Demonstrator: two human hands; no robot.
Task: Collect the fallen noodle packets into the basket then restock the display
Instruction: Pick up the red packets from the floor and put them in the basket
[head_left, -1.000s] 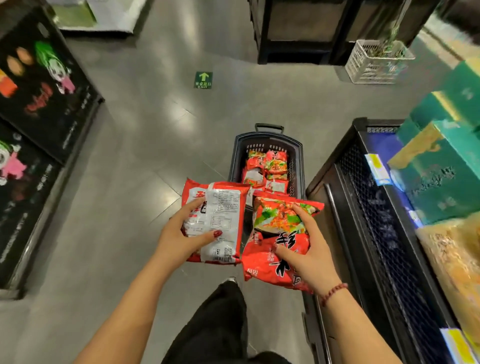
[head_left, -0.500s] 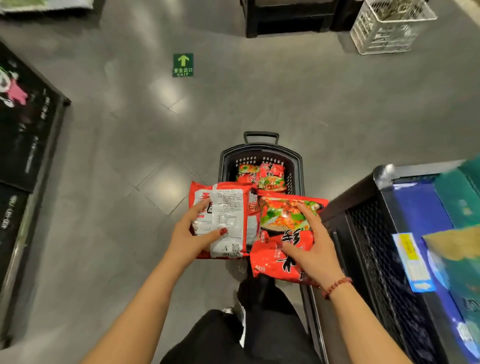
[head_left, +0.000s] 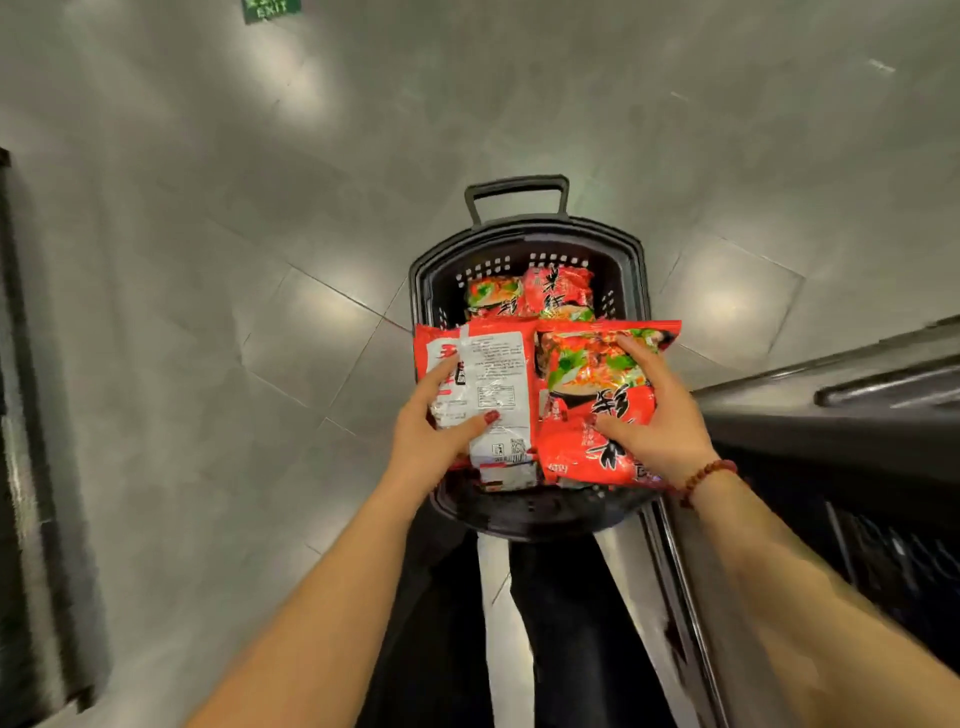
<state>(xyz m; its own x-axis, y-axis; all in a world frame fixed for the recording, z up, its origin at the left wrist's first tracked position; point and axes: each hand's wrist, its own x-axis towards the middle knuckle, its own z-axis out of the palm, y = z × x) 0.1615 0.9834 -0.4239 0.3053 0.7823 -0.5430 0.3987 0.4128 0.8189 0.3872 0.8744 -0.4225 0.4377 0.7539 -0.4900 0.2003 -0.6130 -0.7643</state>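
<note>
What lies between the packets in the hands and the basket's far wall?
Two more red noodle packets lie in the basket there, beyond the held packets, in the head view.

- The grey tiled floor (head_left: 260, 260) is glossy, with soft patches of reflected light.
- A black basket (head_left: 524, 228) with an upright handle stands on it, mid-aisle.
- A green EXIT sticker (head_left: 271, 8) lies flat at the far edge.
- A dark display unit (head_left: 831, 426) stands just right of the basket.
- Another dark fixture (head_left: 31, 467) lines the left side.
</note>
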